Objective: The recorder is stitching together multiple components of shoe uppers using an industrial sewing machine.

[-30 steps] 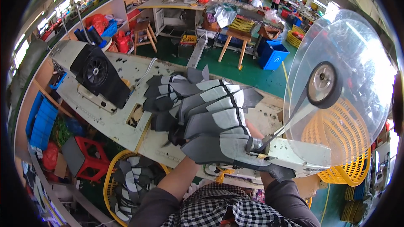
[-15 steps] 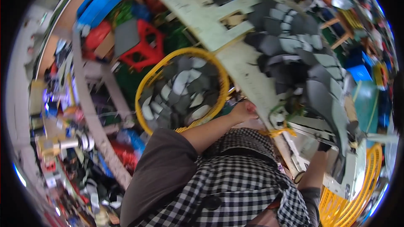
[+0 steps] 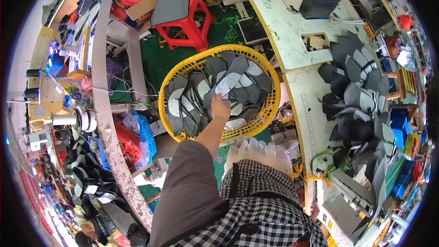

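My left hand [image 3: 220,108] reaches into an oval yellow plastic basket [image 3: 165,118]. Its fingers are closed on the near end of a flat dark-grey piece with a pale panel [image 3: 228,82], which lies on top of a heap of similar grey pieces [image 3: 188,121]. What these cut pieces belong to does not show. Of my right hand, only a small patch of skin [image 3: 314,211] appears beside my checked apron, low on the right; its fingers are hidden.
A pale worktable [image 3: 304,105] runs along my right, bearing a long row of overlapping grey pieces [image 3: 354,96]. Beyond the basket stands a red stool with a grey top [image 3: 173,7]. A white-framed bench [image 3: 106,91] is on the left, with a blue crate [image 3: 146,135] beneath.
My left hand has gone from beside the worktable's edge into the basket, onto a grey piece. My right arm has drawn back from the table pieces toward my body. The view has shifted.
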`<state>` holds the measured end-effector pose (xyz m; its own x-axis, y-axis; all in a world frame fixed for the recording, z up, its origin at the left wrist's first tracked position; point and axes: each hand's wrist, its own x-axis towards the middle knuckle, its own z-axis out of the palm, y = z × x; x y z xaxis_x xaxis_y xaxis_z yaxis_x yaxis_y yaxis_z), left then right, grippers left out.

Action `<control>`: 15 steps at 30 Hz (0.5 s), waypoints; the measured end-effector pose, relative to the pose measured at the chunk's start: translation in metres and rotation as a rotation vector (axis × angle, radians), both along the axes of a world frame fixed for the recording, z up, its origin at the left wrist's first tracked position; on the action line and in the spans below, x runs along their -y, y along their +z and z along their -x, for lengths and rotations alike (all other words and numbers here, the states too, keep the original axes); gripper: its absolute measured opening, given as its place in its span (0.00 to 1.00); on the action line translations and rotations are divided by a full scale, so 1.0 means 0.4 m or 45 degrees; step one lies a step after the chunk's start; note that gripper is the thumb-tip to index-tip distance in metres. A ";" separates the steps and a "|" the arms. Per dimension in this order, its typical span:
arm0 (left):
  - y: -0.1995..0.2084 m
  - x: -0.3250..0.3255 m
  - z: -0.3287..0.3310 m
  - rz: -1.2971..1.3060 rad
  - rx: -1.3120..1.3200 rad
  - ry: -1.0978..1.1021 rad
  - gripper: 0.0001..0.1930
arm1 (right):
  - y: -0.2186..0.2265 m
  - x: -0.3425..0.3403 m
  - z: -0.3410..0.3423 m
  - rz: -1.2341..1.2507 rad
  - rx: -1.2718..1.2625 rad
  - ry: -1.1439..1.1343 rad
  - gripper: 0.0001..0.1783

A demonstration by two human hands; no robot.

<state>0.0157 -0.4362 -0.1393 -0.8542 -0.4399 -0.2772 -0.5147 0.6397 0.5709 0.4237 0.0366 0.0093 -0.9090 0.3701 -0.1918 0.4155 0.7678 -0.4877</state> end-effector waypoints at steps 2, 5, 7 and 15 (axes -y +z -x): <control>-0.039 0.009 0.054 0.438 -0.300 0.097 0.24 | -0.082 -0.036 -0.049 0.320 0.169 -0.139 0.24; -0.047 0.007 0.126 0.315 0.066 0.105 0.26 | -0.111 -0.048 -0.045 0.929 0.557 -0.494 0.19; -0.051 -0.003 0.136 0.159 0.174 -0.220 0.22 | -0.063 -0.009 -0.009 1.058 0.626 -0.742 0.19; 0.073 0.355 -0.113 -0.823 -0.259 0.497 0.21 | -0.015 0.028 0.137 0.942 0.827 -0.345 0.18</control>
<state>0.0608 -0.5781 -0.1101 -0.7323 -0.5238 -0.4351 -0.4792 -0.0575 0.8758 0.3688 0.0255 0.0031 -0.4513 0.1366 -0.8818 0.8836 0.2067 -0.4202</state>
